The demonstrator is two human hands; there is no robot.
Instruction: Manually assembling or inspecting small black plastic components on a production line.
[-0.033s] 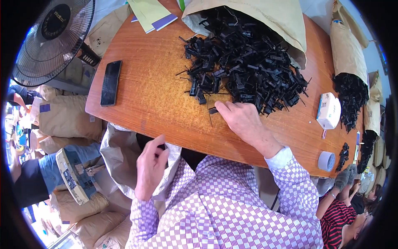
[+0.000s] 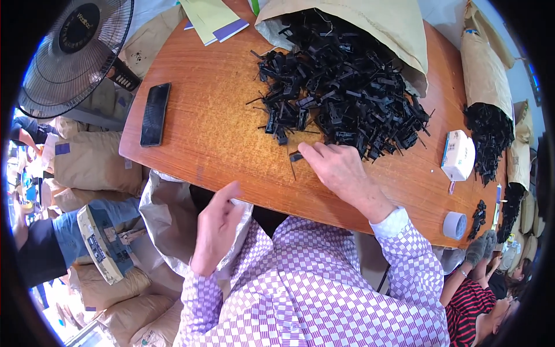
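At the near edge of the pile, my right hand (image 2: 338,168) pinches a small black plastic part (image 2: 296,156) between thumb and fingertips. A thin pin or stem sticks out of it toward me. Beyond the hand lies a heap of similar black plastic parts (image 2: 347,98), spilling from a brown paper sack (image 2: 370,20). My left hand (image 2: 217,231) hovers just off the table's front edge, over the mouth of a whitish woven sack (image 2: 165,214). Its fingers are loosely apart, slightly blurred, and nothing shows in them.
On the wooden table (image 2: 208,115) lie a black phone (image 2: 155,115), paper pads (image 2: 217,23), a white box (image 2: 458,155) and a tape roll (image 2: 455,225). A fan (image 2: 75,58) stands at the left. More sacks and other people are on both sides.
My left hand has shifted slightly up and to the right, toward the table edge. The right hand keeps its pinch on the black part, almost in place.
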